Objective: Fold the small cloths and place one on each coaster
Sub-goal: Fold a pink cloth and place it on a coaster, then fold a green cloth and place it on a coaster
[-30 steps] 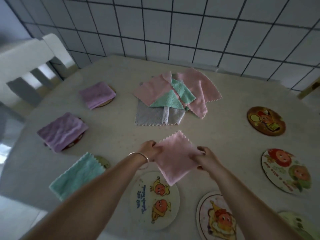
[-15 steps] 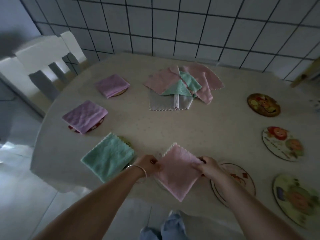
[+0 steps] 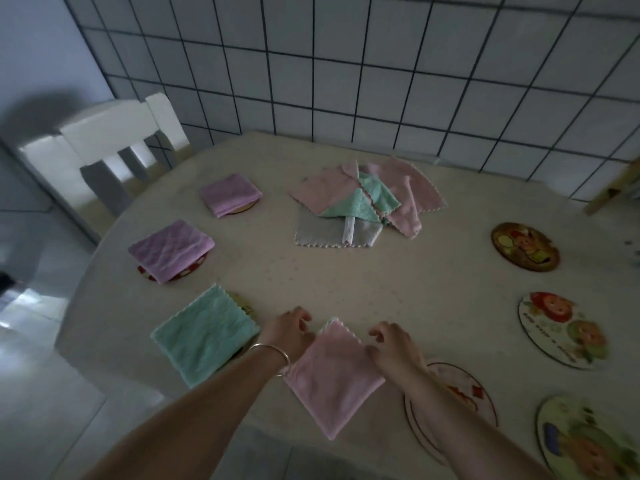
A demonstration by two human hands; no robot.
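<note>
At near table edge [image 3: 104, 306]: left hand [image 3: 289, 329] and right hand [image 3: 393, 344] loosely curled, fingers half-spread, resting at opposite corners of folded pink cloth [image 3: 332, 372]; firm grip not discernible. Cloth lies flat, diamond-oriented, scalloped hem showing at far corner. Coaster beneath hidden. Folded green cloth [image 3: 204, 336] just left. Cartoon coaster [image 3: 562, 329] right, lettering unreadable.
</note>
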